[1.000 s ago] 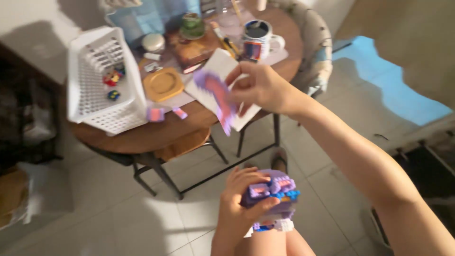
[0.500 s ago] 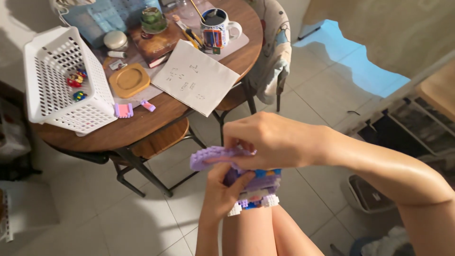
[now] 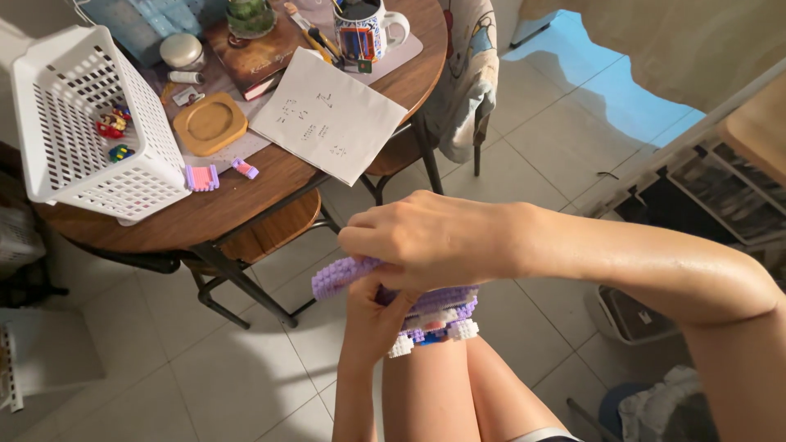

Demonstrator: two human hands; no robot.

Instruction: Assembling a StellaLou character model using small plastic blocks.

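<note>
Since the earlier frame, your right hand (image 3: 434,241) is pressing a flat lilac brick plate (image 3: 340,276) onto the purple-and-white brick model (image 3: 438,319) your left hand (image 3: 377,315) is gripping; two pink pieces (image 3: 217,174) are waiting unused.

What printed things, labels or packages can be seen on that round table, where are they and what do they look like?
Paper sheet: middle of the table, white, rectangular, small dark markings.
Mug: far edge, white, colourful printed panel, pens inside.
Book: behind the sheet, brown cover, lying flat.
Blue packet: far left, behind the white basket, pale blue, crinkled.
No screens or signs show.
</note>
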